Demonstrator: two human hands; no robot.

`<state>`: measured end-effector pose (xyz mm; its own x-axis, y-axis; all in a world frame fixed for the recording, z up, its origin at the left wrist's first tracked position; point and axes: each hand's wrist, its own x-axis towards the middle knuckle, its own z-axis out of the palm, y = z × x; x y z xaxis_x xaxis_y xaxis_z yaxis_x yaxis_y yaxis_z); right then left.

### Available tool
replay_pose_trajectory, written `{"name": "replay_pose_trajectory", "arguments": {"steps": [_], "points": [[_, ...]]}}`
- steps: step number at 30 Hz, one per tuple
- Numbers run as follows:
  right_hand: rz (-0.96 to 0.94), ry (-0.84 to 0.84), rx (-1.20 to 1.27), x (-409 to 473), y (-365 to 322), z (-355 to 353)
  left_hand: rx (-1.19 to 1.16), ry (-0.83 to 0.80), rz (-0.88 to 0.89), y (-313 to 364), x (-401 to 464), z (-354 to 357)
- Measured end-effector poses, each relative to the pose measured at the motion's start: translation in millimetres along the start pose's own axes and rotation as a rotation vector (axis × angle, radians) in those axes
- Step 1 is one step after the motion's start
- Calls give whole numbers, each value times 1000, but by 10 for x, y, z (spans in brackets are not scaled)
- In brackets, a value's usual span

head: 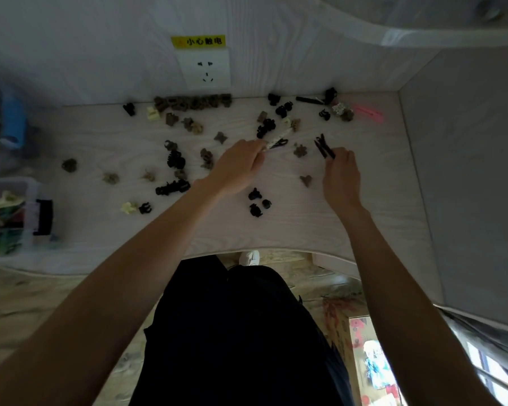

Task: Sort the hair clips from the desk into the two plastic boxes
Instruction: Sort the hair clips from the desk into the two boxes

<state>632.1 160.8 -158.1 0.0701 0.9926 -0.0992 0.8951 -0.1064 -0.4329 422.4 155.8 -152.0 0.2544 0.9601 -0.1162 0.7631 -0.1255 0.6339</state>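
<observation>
The left hand [241, 164] pinches a long white clip [276, 139] – the right hand [342, 174] pinches long black clips [324, 146], both just above the desk [379, 200]. Hold tight and carry them to the box [27, 186] far left – many clips remain.

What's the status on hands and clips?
Left hand pinching long white-and-black clips. Right hand gripping long black clips. Many small claw clips unsorted on pale wooden desk.

Left hand [241, 162] pinches long white and black clips [276, 141], right hand [342, 174] grips long black clips [324, 146], over pale desk [379, 200] strewn with small claw clips [175, 159]; clear plastic box [27, 186] at left edge.
</observation>
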Motion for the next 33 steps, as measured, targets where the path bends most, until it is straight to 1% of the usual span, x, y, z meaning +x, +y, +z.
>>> {"name": "replay_pose_trajectory", "arguments": {"steps": [3,5,7,9,11,13,18,22,25,27,28,30,33], "points": [[16,-14,263,-220,-117,-138,-184,44,27,0,-296,-164],[39,-77,467,-434,-269,-158,-251,79,-5,-81,-602,-309],[47,-145,585,-628,-476,-141,-264,128,-58,-221,-906,-472],[31,-220,650,-781,-777,-64,-252,197,-117,-443,-1224,-688],[13,-318,692,-940,-1206,97,-178,289,-155,-734,-1617,-976],[13,-393,698,-1015,-1489,206,-89,334,-166,-933,-1871,-1149],[-119,-550,708,-1280,-2304,570,87,358,-325,-1494,-2680,-1562],[-283,-591,653,-1489,-2979,819,217,268,-376,-1917,-3133,-1878],[-415,-582,545,-1597,-3393,955,244,181,-364,-2143,-3270,-2039],[-498,-532,486,-1656,-3621,1048,180,129,-341,-2216,-3303,-2080],[-543,-497,445,-1673,-3707,1104,153,130,-327,-2225,-3310,-2083],[-631,-436,327,-1708,-3862,1230,150,210,-317,-2222,-3349,-2078],[-762,-395,153,-1800,-4105,1425,234,330,-331,-2304,-3517,-2044]]}}
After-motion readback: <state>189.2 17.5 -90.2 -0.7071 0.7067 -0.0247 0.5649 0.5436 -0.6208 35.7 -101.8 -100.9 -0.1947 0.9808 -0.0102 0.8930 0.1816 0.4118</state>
